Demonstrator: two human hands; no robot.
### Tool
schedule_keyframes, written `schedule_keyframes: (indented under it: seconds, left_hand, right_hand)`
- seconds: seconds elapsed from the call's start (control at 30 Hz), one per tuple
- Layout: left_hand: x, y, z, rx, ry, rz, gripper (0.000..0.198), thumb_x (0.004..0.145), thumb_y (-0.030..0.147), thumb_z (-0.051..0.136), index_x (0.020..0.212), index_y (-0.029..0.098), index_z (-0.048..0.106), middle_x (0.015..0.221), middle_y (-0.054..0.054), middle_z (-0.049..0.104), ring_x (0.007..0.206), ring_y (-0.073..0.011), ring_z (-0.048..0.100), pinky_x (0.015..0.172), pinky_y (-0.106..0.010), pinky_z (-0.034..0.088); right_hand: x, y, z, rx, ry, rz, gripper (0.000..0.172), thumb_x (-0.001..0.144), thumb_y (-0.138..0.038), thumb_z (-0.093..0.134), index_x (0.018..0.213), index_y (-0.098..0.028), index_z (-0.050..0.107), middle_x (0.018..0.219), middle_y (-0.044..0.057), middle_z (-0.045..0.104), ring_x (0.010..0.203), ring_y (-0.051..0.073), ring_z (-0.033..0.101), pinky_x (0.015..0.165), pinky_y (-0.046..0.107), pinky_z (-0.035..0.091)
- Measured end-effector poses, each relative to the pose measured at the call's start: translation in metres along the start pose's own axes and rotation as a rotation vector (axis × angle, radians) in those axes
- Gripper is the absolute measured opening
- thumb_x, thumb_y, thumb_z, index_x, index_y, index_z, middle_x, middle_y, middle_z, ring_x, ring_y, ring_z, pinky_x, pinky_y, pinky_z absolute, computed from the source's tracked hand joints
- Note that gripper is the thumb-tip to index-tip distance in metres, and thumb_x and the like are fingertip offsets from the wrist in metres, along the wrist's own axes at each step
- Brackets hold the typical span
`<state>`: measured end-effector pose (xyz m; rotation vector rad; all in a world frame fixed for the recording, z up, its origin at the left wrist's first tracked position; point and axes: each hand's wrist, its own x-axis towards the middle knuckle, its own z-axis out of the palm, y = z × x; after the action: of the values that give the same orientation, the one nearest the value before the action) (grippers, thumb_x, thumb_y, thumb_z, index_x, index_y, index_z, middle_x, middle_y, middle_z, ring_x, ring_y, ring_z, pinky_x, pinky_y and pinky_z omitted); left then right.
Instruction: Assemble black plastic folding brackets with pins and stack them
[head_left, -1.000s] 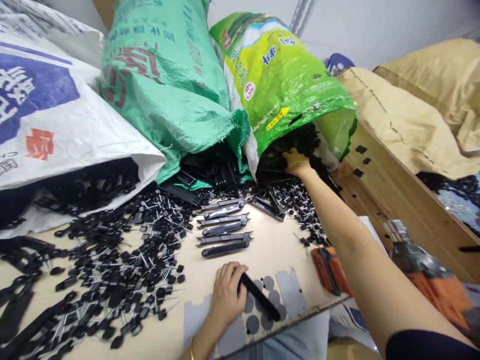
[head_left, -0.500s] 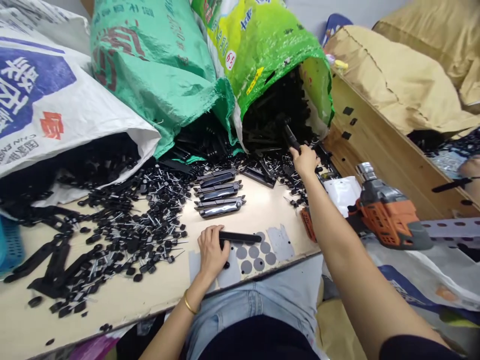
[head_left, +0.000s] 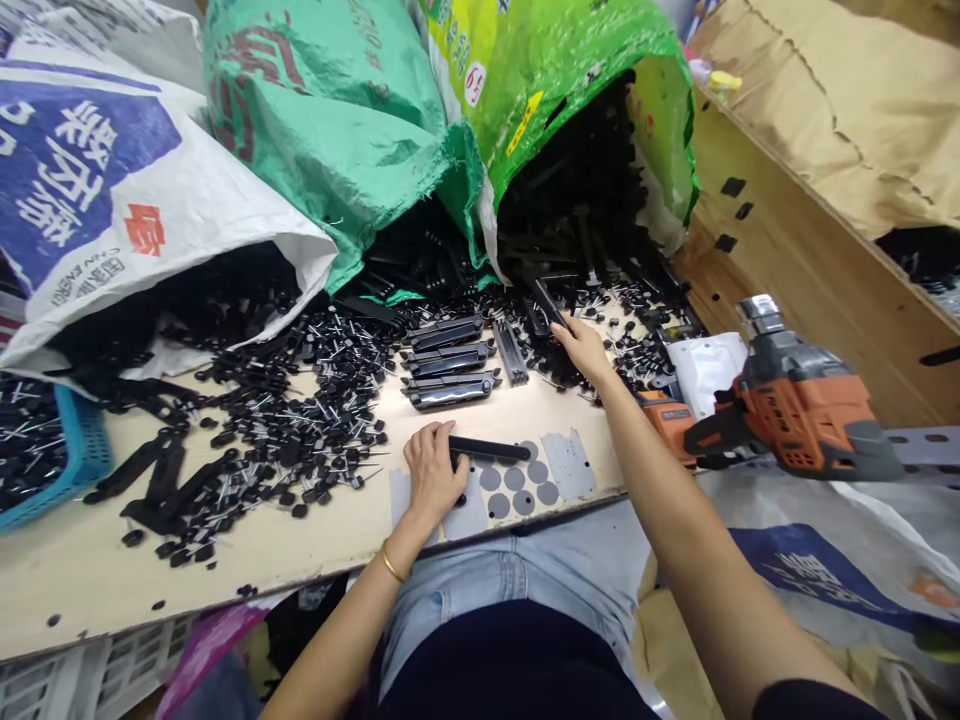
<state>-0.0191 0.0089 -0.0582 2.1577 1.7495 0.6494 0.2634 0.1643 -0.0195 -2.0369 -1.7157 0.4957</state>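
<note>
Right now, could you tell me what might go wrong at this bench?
The right hand grips a black strip beside the loose pins; dragging it back could sweep some off the table. The black bar under the left hand lies near the front edge and might roll off. The orange power tool sits close to the right forearm and could get bumped.

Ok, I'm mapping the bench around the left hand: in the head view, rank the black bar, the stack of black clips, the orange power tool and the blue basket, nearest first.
From the left hand:
1. black bar, under its fingers, pointing right.
2. stack of black clips, just beyond, toward the sacks.
3. orange power tool, far right, off the bench edge.
4. blue basket, far left; about as far as the tool, too close to call.
</note>
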Motion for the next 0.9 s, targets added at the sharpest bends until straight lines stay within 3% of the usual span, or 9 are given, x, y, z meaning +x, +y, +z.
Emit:
schedule_keyframes:
  seconds: [0.1, 0.2, 0.33, 0.4, 0.5, 0.57, 0.63, 0.73, 0.9]
  left_hand:
    - [0.006, 0.008, -0.006, 0.077, -0.1, 0.288, 0.051, 0.082, 0.023, 0.055, 0.131, 0.018, 0.043, 0.127, -0.015, 0.05, 0.118, -0.0302, 0.045, 0.101, -0.049, 0.028]
    - [0.015, 0.012, -0.011, 0.103, -0.246, 0.474, 0.035, 0.085, 0.022, 0.057, 0.119, 0.019, 0.053, 0.108, -0.009, 0.061, 0.104, -0.0236, 0.054, 0.102, -0.044, 0.03]
    - [0.02, -0.005, -0.021, 0.199, -0.289, 0.305, 0.014, 0.084, 0.023, 0.059, 0.097, 0.018, 0.06, 0.086, -0.006, 0.06, 0.083, -0.022, 0.056, 0.08, -0.035, 0.044]
    - [0.017, -0.018, -0.027, 0.208, -0.267, 0.192, 0.015, 0.085, 0.026, 0.058, 0.097, 0.018, 0.059, 0.087, -0.007, 0.06, 0.083, -0.0228, 0.055, 0.073, -0.033, 0.045]
    - [0.013, -0.029, -0.031, 0.178, -0.242, 0.106, 0.016, 0.087, 0.027, 0.055, 0.1, 0.018, 0.058, 0.09, -0.006, 0.059, 0.087, -0.0225, 0.056, 0.075, -0.032, 0.046]
    - [0.012, -0.03, -0.029, 0.163, -0.233, 0.085, 0.016, 0.088, 0.028, 0.055, 0.1, 0.018, 0.058, 0.091, -0.006, 0.058, 0.09, -0.0226, 0.056, 0.077, -0.032, 0.046]
    - [0.012, -0.029, -0.027, 0.153, -0.222, 0.076, 0.016, 0.087, 0.027, 0.056, 0.101, 0.018, 0.058, 0.092, -0.006, 0.058, 0.091, -0.0228, 0.055, 0.077, -0.032, 0.046]
    - [0.011, -0.029, -0.024, 0.136, -0.21, 0.075, 0.017, 0.087, 0.026, 0.056, 0.102, 0.019, 0.057, 0.093, -0.006, 0.058, 0.091, -0.0225, 0.055, 0.077, -0.032, 0.047]
    - [0.008, -0.03, -0.025, 0.141, -0.206, 0.069, 0.018, 0.086, 0.024, 0.056, 0.103, 0.019, 0.057, 0.093, -0.006, 0.057, 0.092, -0.023, 0.054, 0.079, -0.032, 0.047]
  right_hand:
    - [-0.032, -0.021, -0.002, 0.0, 0.094, -0.111, 0.032, 0.085, -0.045, 0.046, 0.088, -0.018, 0.064, 0.131, 0.012, 0.054, 0.119, 0.03, 0.046, 0.097, 0.047, 0.033]
    - [-0.075, -0.033, -0.016, 0.093, -0.019, -0.19, 0.032, 0.086, -0.044, 0.045, 0.094, -0.019, 0.063, 0.107, 0.011, 0.065, 0.1, 0.026, 0.057, 0.087, 0.04, 0.041]
    - [-0.12, -0.017, -0.057, 0.212, -0.307, -0.19, 0.034, 0.084, -0.047, 0.053, 0.101, -0.019, 0.062, 0.093, 0.006, 0.067, 0.085, 0.022, 0.061, 0.077, 0.031, 0.043]
    - [-0.128, -0.002, -0.073, 0.235, -0.599, -0.193, 0.035, 0.08, -0.049, 0.057, 0.094, -0.019, 0.065, 0.089, 0.005, 0.068, 0.083, 0.021, 0.061, 0.075, 0.03, 0.043]
    - [-0.122, 0.011, -0.07, 0.232, -0.97, -0.138, 0.036, 0.074, -0.051, 0.063, 0.081, -0.017, 0.068, 0.078, 0.003, 0.066, 0.074, 0.019, 0.059, 0.066, 0.027, 0.041]
    - [-0.111, 0.012, -0.055, 0.256, -1.042, -0.034, 0.035, 0.07, -0.051, 0.066, 0.075, -0.016, 0.068, 0.067, 0.002, 0.062, 0.062, 0.014, 0.053, 0.057, 0.025, 0.037]
    - [-0.098, 0.01, -0.039, 0.34, -1.031, 0.099, 0.035, 0.065, -0.049, 0.07, 0.072, -0.015, 0.066, 0.058, -0.001, 0.057, 0.051, 0.01, 0.045, 0.05, 0.024, 0.031]
    - [-0.081, 0.009, -0.029, 0.477, -0.818, 0.253, 0.035, 0.059, -0.047, 0.073, 0.069, -0.015, 0.062, 0.05, -0.003, 0.05, 0.043, 0.007, 0.036, 0.044, 0.023, 0.024]
    - [-0.077, 0.003, -0.063, 0.259, -0.445, 0.276, 0.034, 0.063, -0.049, 0.07, 0.067, -0.017, 0.061, 0.051, -0.002, 0.051, 0.044, 0.008, 0.036, 0.044, 0.025, 0.024]
